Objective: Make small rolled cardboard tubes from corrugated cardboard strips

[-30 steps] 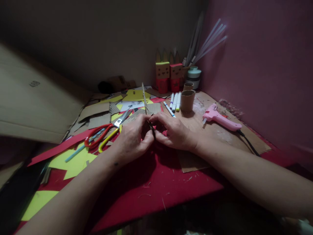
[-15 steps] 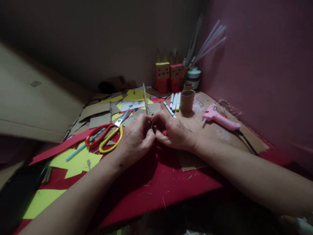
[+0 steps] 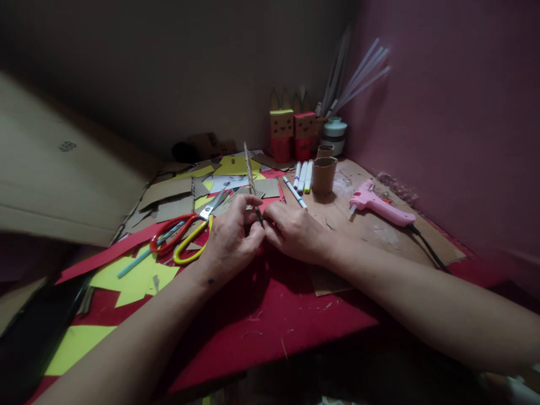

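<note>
My left hand [image 3: 234, 233] is closed around the lower part of a narrow piece of corrugated cardboard [image 3: 249, 169], held upright and seen nearly edge-on. My right hand [image 3: 297, 232] meets it from the other side, fingers curled and pinching at the piece's lower end. Fingers cover that end, so its shape there is hidden. Close to my left wrist lie scissors [image 3: 206, 212] with one red and one yellow handle, their blades partly open. A light blue stick [image 3: 134, 264] passes beneath the red handle. Beyond my right hand is a capped marker [image 3: 295, 193].
A pink glue gun [image 3: 371, 205] with a black cord rests on a brown board at the right. Cardboard tubes [image 3: 324, 179], more markers [image 3: 302, 176] and two cardboard figures [image 3: 281, 125] stand behind. Paper and cardboard scraps [image 3: 166, 194] cover the left side; a large box [image 3: 63, 169] leans in.
My right fingers have curled in more tightly beside the cardboard, and the gap between right thumb and fingers has closed. The cardboard piece has turned slightly.
</note>
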A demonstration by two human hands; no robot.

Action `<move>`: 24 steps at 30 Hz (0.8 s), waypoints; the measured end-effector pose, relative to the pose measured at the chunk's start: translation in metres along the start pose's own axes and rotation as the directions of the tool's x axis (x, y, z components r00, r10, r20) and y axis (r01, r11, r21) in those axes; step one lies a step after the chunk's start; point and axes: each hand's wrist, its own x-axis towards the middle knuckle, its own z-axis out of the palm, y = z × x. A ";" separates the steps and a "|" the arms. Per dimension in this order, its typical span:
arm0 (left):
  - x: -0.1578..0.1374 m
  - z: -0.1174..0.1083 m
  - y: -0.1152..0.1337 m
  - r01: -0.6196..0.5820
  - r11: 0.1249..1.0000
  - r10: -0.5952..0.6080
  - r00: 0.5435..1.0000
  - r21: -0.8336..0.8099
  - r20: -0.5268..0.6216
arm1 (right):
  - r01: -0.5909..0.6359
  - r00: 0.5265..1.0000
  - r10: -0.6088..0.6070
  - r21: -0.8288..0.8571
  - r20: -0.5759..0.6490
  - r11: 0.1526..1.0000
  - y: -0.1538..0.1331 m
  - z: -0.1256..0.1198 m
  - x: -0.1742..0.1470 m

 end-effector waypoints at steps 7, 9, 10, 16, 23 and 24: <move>0.001 0.002 -0.003 0.020 0.996 -0.019 1.000 -0.085 0.016 | -0.020 0.993 0.027 -0.062 0.115 0.998 -0.001 0.001 -0.001; 0.001 0.004 -0.004 0.042 0.991 -0.043 0.999 -0.124 -0.006 | -0.063 0.993 0.063 -0.010 0.095 0.998 -0.003 0.001 -0.001; 0.001 0.004 -0.004 0.048 0.989 -0.051 0.999 -0.139 -0.017 | -0.079 0.994 0.077 0.026 0.076 0.997 -0.004 0.000 -0.001; 0.001 0.007 -0.005 0.082 0.948 -0.101 0.994 -0.308 -0.045 | -0.213 0.971 0.234 0.258 -0.055 0.943 -0.010 -0.002 0.003; 0.004 0.003 0.003 0.190 0.831 -0.222 0.975 -0.524 0.001 | -0.386 0.901 0.432 0.387 -0.036 0.837 -0.010 -0.003 0.005; 0.004 0.001 0.004 0.216 0.812 -0.246 0.969 -0.543 0.018 | -0.364 0.911 0.410 0.376 -0.049 0.852 -0.009 -0.003 0.005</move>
